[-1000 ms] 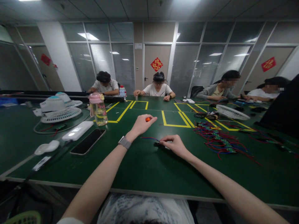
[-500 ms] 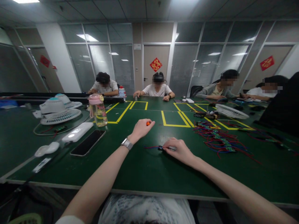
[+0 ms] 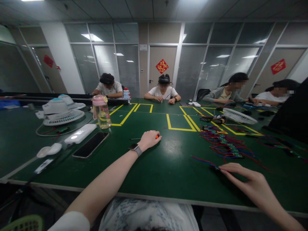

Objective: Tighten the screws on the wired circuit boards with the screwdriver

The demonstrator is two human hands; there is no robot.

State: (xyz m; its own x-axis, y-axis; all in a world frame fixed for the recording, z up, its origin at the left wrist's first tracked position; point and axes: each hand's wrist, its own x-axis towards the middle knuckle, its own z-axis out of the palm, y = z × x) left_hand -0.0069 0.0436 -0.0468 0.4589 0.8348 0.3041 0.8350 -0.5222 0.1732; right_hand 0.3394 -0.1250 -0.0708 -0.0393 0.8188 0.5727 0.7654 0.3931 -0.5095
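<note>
My left hand [image 3: 150, 140], with a watch on its wrist, rests low over the middle of the table, its fingers closed around a screwdriver [image 3: 157, 137]. The orange end of the handle shows by the fingertips, and the thin shaft points left from behind the hand. To the right and nearer the table's front edge, my right hand [image 3: 249, 181] pinches a small dark circuit board [image 3: 215, 167] between thumb and fingers. Red and blue wires [image 3: 201, 159] trail from the board toward the left. A row of similar wired circuit boards [image 3: 226, 142] lies beyond my right hand.
Left on the green table [image 3: 168, 179] are a phone [image 3: 91, 146], a white power bank [image 3: 80, 133], a pink-lidded bottle [image 3: 101, 112] and fan parts [image 3: 57, 112]. Yellow tape marks [image 3: 181, 129] lie ahead. Several people sit opposite; a dark screen [image 3: 292, 112] stands at right.
My right hand has moved right and toward me, carrying the wired circuit board. My left hand has lowered slightly and turned, and the screwdriver's shaft now shows. The person opposite has drawn one hand inward.
</note>
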